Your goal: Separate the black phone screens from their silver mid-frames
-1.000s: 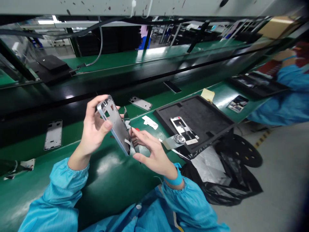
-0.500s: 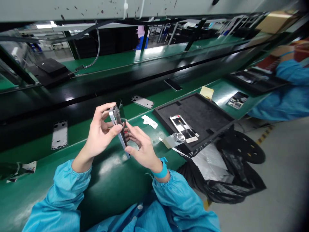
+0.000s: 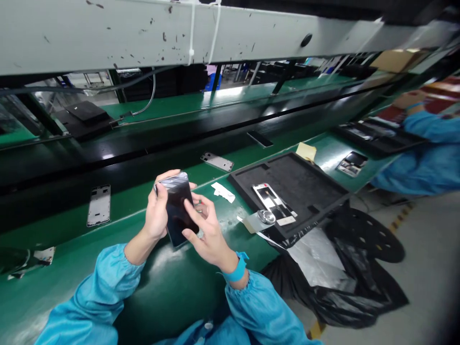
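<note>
A smartphone (image 3: 177, 211) with a dark glossy screen is held tilted above the green bench, its screen towards me. My left hand (image 3: 158, 208) is wrapped around its left edge and top, thumb at the upper left corner. My right hand (image 3: 208, 227) grips the right edge, with fingertips over the screen. Beyond the phone lies a torn white sticker sheet (image 3: 223, 192). A grey phone frame (image 3: 217, 162) lies behind it, and another phone frame (image 3: 99, 206) is off to the left.
A black foam tray (image 3: 298, 184) to the right holds a white phone part (image 3: 273, 203) and a round metal tin (image 3: 266, 217). A dark phone panel (image 3: 260, 139) lies further back. Black plastic bags (image 3: 345, 292) hang below the tray. A co-worker's blue sleeve (image 3: 431, 129) is at far right.
The phone has turned from edge-on, with a dark part standing apart from its frame, to screen facing me. Both hands stay on it. The camera view has tilted up slightly.
</note>
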The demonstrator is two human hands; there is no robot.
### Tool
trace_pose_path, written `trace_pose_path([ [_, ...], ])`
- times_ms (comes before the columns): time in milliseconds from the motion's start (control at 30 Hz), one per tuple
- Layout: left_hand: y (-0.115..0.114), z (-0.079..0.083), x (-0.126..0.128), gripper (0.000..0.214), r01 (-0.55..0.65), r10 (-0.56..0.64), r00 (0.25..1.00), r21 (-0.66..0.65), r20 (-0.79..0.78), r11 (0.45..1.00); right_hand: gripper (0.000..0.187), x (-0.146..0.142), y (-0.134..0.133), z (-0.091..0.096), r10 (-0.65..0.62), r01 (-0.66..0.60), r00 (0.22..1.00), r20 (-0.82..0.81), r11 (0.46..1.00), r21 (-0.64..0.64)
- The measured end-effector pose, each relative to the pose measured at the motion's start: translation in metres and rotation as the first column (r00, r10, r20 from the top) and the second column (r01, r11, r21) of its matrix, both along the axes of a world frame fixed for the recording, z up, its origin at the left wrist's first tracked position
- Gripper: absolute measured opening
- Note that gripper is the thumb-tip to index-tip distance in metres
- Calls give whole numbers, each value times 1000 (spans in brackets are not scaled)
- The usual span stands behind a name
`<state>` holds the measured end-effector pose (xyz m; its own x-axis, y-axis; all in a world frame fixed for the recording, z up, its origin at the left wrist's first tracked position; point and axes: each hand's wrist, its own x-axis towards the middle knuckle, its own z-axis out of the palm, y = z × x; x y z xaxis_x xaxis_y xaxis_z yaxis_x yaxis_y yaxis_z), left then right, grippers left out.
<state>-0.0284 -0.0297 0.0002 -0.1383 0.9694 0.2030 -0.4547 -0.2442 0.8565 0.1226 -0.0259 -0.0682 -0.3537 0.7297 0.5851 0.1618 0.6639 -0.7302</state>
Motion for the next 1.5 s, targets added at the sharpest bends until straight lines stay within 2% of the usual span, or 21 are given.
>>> trace_pose_path([
  [67,-4,1,2,68,27,-28,999,-39,-24,999,79,4,-1,13,-63,58,995,-83,996,-62],
  [133,-8,3,4,69,102,-106,993,-56,-59,993,82,8,2,29,-44,9,988,-145,973,-231],
  [233,-14,4,9,67,224,-229,969,-55,-96,973,90,12,9,46,94,-181,976,-198,855,-485],
  [300,-17,4,11,65,239,-244,962,-52,-127,970,92,12,9,51,105,-225,965,-241,805,-549],
  [367,-21,4,10,64,222,-225,960,-37,-170,974,86,12,6,53,82,-223,959,-271,810,-542],
  [500,-29,5,6,62,201,-175,947,72,-269,977,73,19,-6,63,110,-220,961,-255,864,-454],
  [600,-33,4,5,57,166,-87,923,182,-376,969,70,22,-7,73,149,-221,966,-209,898,-379],
  [667,-32,1,7,54,111,-1,899,225,-438,968,71,18,-2,76,119,-184,973,-197,917,-354],
  [800,-20,-7,11,55,-18,137,850,232,-508,973,72,3,11,63,-46,-45,973,-225,923,-382],
  [867,-12,-7,9,56,-79,146,885,166,-442,983,72,-1,12,51,-64,-50,965,-253,907,-418],
  [933,-5,-1,4,58,-99,107,959,44,-263,994,72,2,7,39,24,-149,965,-262,873,-465],
  [1000,1,8,-4,60,-77,74,996,-56,-49,995,73,8,-1,28,200,-292,953,-228,809,-510],
  [1067,5,18,-12,58,-63,72,994,-99,85,993,76,15,-8,21,359,-393,917,-173,743,-541],
  [1167,7,27,-17,59,-52,73,984,-132,161,990,78,19,-12,13,438,-434,888,-139,702,-565],
  [1233,7,26,-16,58,-39,62,982,-128,176,991,77,16,-10,6,406,-417,900,-156,702,-578],
  [1333,7,19,-9,49,-99,114,981,-100,154,990,79,5,-9,-7,293,-388,922,-254,697,-604],
  [1400,7,14,-5,52,-139,153,978,-104,143,985,80,-3,-9,-15,235,-382,922,-308,684,-621],
  [1500,8,11,-3,57,-153,167,974,-99,154,983,79,-11,-9,-23,247,-409,911,-331,654,-637],
])
